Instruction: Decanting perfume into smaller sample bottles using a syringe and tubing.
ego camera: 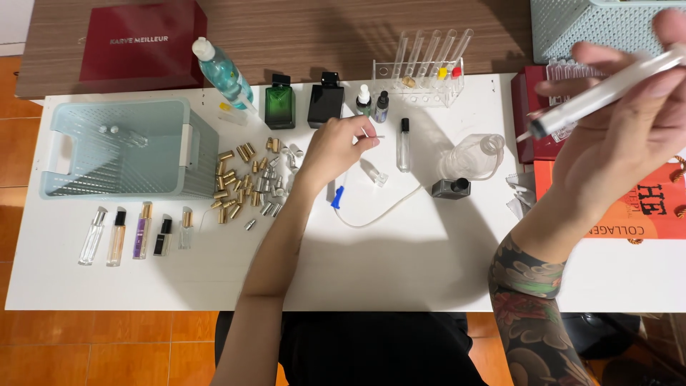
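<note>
A large clear syringe [607, 89] is raised off the counter [400, 264] in the right hand [622, 136], fingers wrapped round its barrel and its tip aimed toward the left hand, tilted as if to keep the nozzle in sight. The left hand [336, 146] pinches a thin needle-like piece [376, 136] between thumb and forefinger, held level and pointing at the syringe. Just below that hand lies a loop of thin tubing [379, 211] with a blue end; just beyond its fingertips stands a slim clear vial [404, 145]. Left of the left hand, gold and silver caps [246, 182] lie scattered beside a pale blue basket [121, 146]. Beyond it stand a green bottle [279, 104] and a black bottle [326, 102].
</note>
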